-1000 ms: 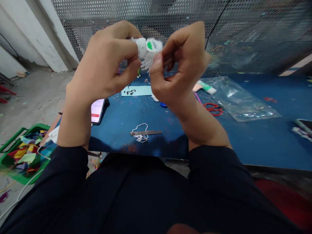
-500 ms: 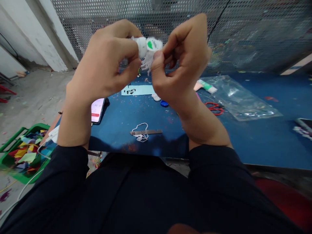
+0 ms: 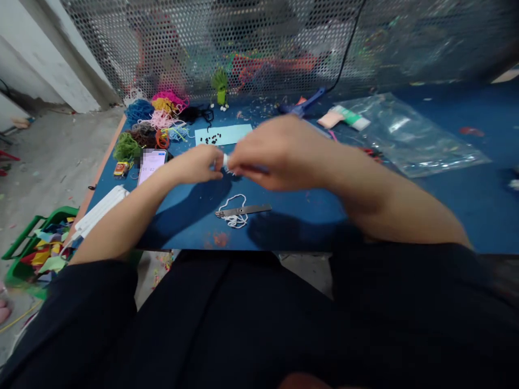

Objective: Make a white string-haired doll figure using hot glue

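Both hands have dropped from face height, and the view has tipped to show more of the bench. They now meet low over the blue table (image 3: 425,205).

Left hand (image 3: 197,163): fingers closed in a pinch on a small white piece (image 3: 226,161), of which only a sliver shows between the two hands.

Right hand (image 3: 275,154): motion-blurred, fingers curled in toward the same white piece. Its fingertips are hidden under the hand, so I cannot tell whether it grips or only touches.

The white piece sits just above the tabletop, near the front edge. It is between the light blue card (image 3: 233,133) with its scatter of black beads (image 3: 211,139) and the metal strip (image 3: 247,209).

- A loop of white string (image 3: 233,219) lies tangled at the strip's left end.
- A phone (image 3: 151,165), screen lit, is beside the left wrist.
- A heap of coloured yarn (image 3: 156,116) sits at the far left corner.
- A clear plastic bag (image 3: 405,143) lies well to the right, with a glue tube (image 3: 344,116) at its near corner.
- A green basket (image 3: 24,240) of paper scraps stands on the floor to the left.
- A perforated mesh panel (image 3: 405,38) backs the bench.
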`<action>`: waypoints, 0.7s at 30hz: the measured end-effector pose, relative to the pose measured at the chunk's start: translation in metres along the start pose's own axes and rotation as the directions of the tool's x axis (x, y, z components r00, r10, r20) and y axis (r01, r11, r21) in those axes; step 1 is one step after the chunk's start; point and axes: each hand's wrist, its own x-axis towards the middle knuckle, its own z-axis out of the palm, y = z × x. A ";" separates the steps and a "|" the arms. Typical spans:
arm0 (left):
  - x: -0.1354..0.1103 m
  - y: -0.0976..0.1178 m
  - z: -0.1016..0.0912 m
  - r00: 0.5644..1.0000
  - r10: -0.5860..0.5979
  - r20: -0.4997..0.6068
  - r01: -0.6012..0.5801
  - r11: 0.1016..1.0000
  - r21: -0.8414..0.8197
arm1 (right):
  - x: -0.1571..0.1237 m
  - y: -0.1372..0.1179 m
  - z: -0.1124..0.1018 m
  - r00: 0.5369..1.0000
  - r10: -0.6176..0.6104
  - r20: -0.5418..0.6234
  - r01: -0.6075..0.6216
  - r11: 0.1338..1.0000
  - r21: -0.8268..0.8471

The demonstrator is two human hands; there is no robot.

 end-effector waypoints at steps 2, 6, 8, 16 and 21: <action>-0.015 -0.005 0.023 0.996 -0.063 0.066 0.062 0.998 0.014 | -0.019 0.009 0.032 0.969 -0.104 0.222 0.096 0.994 0.050; -0.035 -0.008 0.045 1.000 -0.014 0.014 0.014 1.000 -0.001 | -0.056 0.018 0.080 0.940 0.028 0.339 -0.089 0.982 0.165; -0.038 -0.009 0.048 1.000 0.016 0.004 -0.015 0.999 -0.038 | -0.066 0.017 0.088 0.916 0.134 0.379 -0.225 0.952 0.206; -0.045 0.006 0.044 0.993 0.005 -0.119 -0.008 1.000 -0.024 | -0.070 0.014 0.084 0.851 0.196 0.487 -0.402 0.841 0.362; -0.042 0.012 0.052 0.946 0.063 -0.317 -0.066 0.998 -0.001 | -0.077 0.032 0.086 0.929 0.121 0.351 -0.308 0.779 0.547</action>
